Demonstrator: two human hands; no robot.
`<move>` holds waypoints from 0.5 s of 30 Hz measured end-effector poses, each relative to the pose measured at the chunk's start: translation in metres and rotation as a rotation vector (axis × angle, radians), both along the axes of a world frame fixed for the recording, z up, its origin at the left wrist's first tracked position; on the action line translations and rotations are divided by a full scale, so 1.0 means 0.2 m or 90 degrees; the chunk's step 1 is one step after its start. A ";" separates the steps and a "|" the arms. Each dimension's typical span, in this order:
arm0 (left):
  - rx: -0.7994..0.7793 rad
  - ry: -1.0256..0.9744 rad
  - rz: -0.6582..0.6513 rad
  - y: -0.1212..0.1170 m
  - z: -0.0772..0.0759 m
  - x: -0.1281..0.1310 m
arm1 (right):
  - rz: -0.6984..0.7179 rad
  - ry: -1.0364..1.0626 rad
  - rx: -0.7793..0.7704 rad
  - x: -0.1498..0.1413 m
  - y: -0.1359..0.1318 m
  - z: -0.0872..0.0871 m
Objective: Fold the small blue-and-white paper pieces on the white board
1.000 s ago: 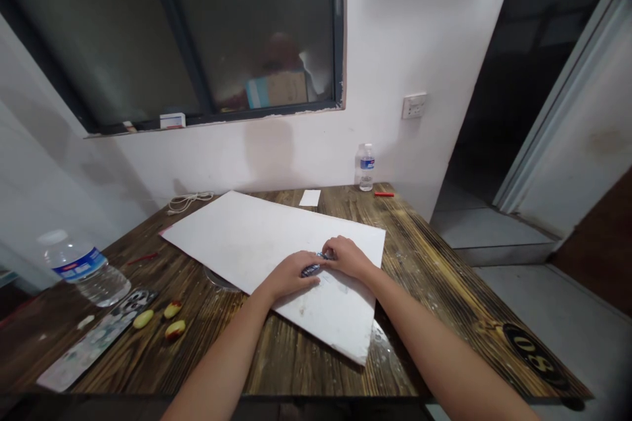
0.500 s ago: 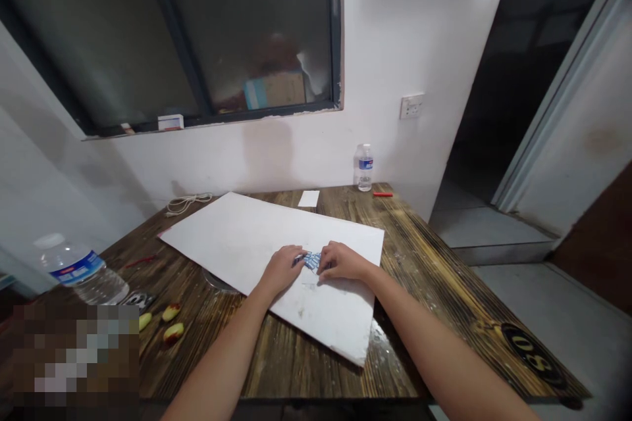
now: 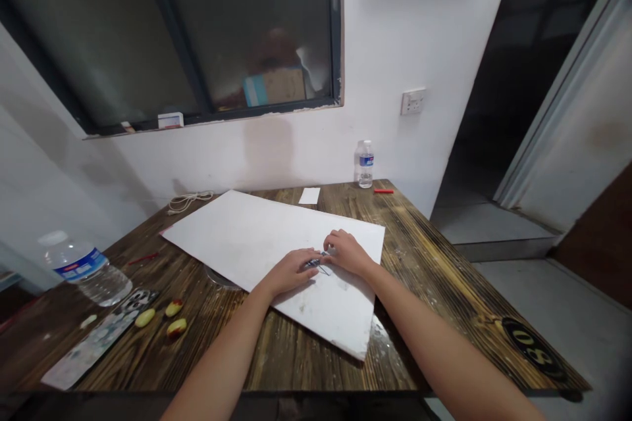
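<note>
Grip was narrow at the left hand (image 3: pixel 291 270): thumb on the near side, fingers on the far side, small blue-patterned piece (image 3: pixel 312 264) held between them. Right hand (image 3: pixel 344 254) had its fingertips bunched at the piece's right end; could not tell whether they pinched it or only touched it, fingers hid the contact.

Piece sat over the right-hand half of the white board (image 3: pixel 222 227), which is the landmark for everything below. Key relation: piece lay in the gap between the two hands, right of the left fingertips, left of the right ones. Visible part looked longer side to side than near to far, so long axis ran roughly hand to hand; ends covered, so that's a judgement. Left hand was nearer, overlapping more of it. Could not tell if the piece was flat on the board or slightly lifted.

Rest of the desk (image 3: pixel 424 263): white card (image 3: pixel 310 196) beyond the board's far edge, small bottle (image 3: pixel 366 168) beyond its far right corner, pale cable (image 3: pixel 189 202) off its far left side, fruit pieces (image 3: pixel 176 327) left of its near edge.
</note>
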State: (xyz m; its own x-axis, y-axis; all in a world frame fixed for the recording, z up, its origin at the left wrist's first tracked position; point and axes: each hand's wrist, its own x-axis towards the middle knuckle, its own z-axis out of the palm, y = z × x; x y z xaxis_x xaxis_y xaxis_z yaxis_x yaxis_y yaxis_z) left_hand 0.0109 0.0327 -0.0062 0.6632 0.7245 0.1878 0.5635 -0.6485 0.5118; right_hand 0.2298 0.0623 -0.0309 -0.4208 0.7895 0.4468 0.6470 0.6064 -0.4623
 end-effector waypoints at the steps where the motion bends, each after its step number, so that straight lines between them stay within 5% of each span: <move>1: -0.006 -0.003 -0.006 -0.01 0.01 0.00 | 0.004 -0.005 -0.006 0.01 0.00 0.01; 8: 0.065 0.010 -0.032 0.00 0.01 0.02 | 0.077 0.033 -0.056 0.06 0.03 0.02; 15: 0.147 0.015 0.103 0.05 -0.04 -0.02 | 0.220 0.061 -0.105 0.04 0.03 0.01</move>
